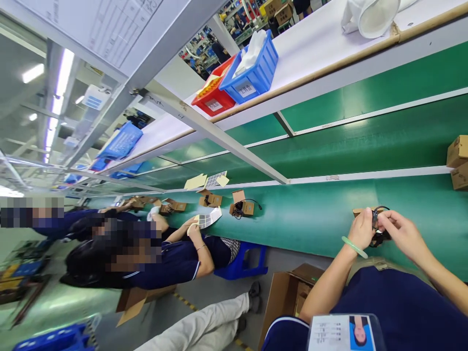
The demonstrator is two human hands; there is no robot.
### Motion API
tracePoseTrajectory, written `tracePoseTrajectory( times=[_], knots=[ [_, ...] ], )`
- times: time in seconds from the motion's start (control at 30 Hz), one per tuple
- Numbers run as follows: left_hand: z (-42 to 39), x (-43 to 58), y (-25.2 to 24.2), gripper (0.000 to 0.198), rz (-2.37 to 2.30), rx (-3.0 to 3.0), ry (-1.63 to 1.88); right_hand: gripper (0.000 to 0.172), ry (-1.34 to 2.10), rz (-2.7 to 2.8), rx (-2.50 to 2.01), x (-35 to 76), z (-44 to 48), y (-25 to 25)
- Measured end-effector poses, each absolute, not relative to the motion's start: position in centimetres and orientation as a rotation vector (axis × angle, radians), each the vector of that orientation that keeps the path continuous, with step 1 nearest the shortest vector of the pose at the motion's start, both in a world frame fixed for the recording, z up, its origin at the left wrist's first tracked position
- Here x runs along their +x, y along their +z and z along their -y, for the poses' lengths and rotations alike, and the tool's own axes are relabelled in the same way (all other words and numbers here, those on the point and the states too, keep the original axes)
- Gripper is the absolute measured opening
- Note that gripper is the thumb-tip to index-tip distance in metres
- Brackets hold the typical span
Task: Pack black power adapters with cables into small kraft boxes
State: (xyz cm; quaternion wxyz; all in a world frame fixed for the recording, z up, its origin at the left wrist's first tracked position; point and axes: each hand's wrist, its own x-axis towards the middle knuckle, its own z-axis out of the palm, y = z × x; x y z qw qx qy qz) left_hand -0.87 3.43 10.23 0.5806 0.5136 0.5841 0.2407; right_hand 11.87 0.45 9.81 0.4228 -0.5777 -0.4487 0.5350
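My left hand (361, 229), with a pale green bangle (354, 247) on its wrist, is closed on a black cable (380, 237) near the belt's front edge. Close beside it, my right hand (402, 233) pinches the same cable, its thumb and forefinger together. A loop of the cable arches over the fingertips, and some of it bunches below them. Partly hidden behind my left hand is a small brown cardboard box (358, 212). How far the cable lies inside that box cannot be made out.
Along the green belt (310, 209) stands an open box with a coiled cable (241, 208). Further left, a co-worker holds a label sheet (210, 218). Boxes (458, 152) stand at far right. Blue (252, 73) and red (214, 95) bins sit on the shelf above; a large carton (280, 302) is below.
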Motion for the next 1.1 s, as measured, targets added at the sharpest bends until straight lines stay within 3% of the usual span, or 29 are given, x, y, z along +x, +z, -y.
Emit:
tracePoseTrajectory(
  times=[0.1,0.37,0.73,0.9,1.1],
  knots=[
    [-2.9,-0.9,10.6,0.061,-1.362,1.401,0.533,0.038,1.569,0.961,-1.373,12.5,-1.1,9.9],
    [-2.5,-1.0,11.9,0.047,-1.392,1.724,0.525,0.037,1.880,0.592,-1.299,13.3,-1.1,10.3],
    [-2.1,-0.7,11.0,0.042,-1.454,1.754,0.571,0.039,1.801,0.697,-1.355,13.0,-1.1,9.2],
    [-3.1,-1.2,10.9,0.054,-1.488,1.445,0.706,0.038,1.882,0.668,-1.364,12.1,0.5,8.4],
    [-2.9,-1.2,10.9,0.060,-1.363,1.442,0.635,0.044,1.926,0.721,-1.214,12.3,-0.5,10.4]
  ],
)
